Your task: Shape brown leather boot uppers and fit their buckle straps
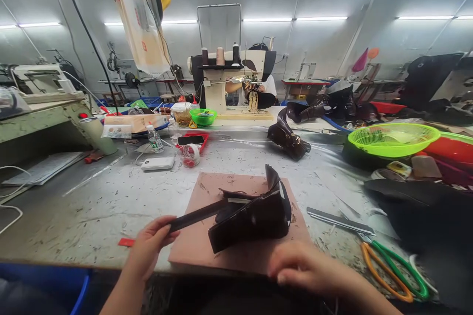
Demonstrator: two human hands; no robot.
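Observation:
A dark brown leather boot upper [254, 214] lies on a pinkish cutting board [221, 246] at the table's near edge. My left hand [150, 243] is closed on a thin dark strip [197, 215] that runs from my fingers up to the boot upper. My right hand [303, 266] hovers at the board's near right corner, blurred, with its fingers curled; nothing shows in it. It sits just below the boot upper and does not touch it.
Scissors with green and orange handles [391, 266] and a metal ruler [340, 221] lie to the right. Another boot upper [288, 138], a green basket [393, 139], a power bank [158, 163], a water bottle [154, 139] and a sewing machine [229, 78] with a person behind it stand farther back.

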